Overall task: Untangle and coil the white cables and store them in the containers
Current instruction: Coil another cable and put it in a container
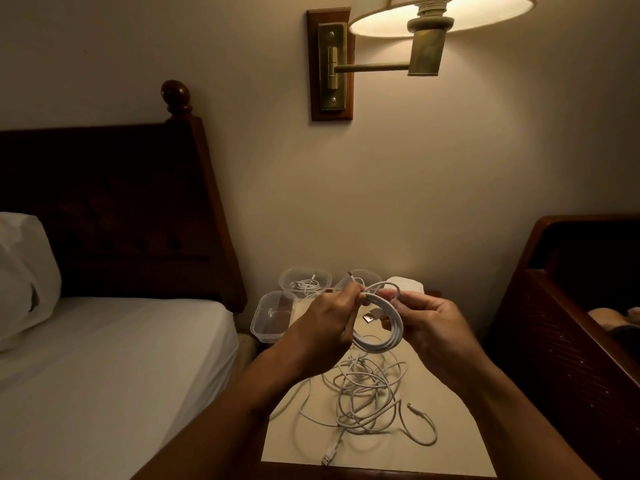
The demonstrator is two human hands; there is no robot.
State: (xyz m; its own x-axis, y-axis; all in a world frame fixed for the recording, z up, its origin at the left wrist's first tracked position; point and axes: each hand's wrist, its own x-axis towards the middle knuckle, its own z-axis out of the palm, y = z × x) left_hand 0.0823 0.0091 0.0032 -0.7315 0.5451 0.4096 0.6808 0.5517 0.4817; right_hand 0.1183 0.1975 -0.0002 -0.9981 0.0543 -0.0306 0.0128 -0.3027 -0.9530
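A coiled white cable [388,336] hangs in the air above the nightstand, its USB plug poking into the ring. My left hand [320,329] pinches the coil's upper left part. My right hand [431,322] grips its upper right part. Below them a tangle of white cables [367,393] lies on the nightstand's pale top [450,420]. Several clear plastic containers stand at the back. The far left container [304,281] holds a coiled cable. The near left container [272,317] looks empty. Another container [360,277] is partly hidden behind my hands.
A bed [104,368] with a white sheet and a dark wooden headboard lies to the left. A dark wooden piece of furniture [561,323] stands to the right. A wall lamp [426,32] hangs above. A white block [410,285] sits behind my right hand.
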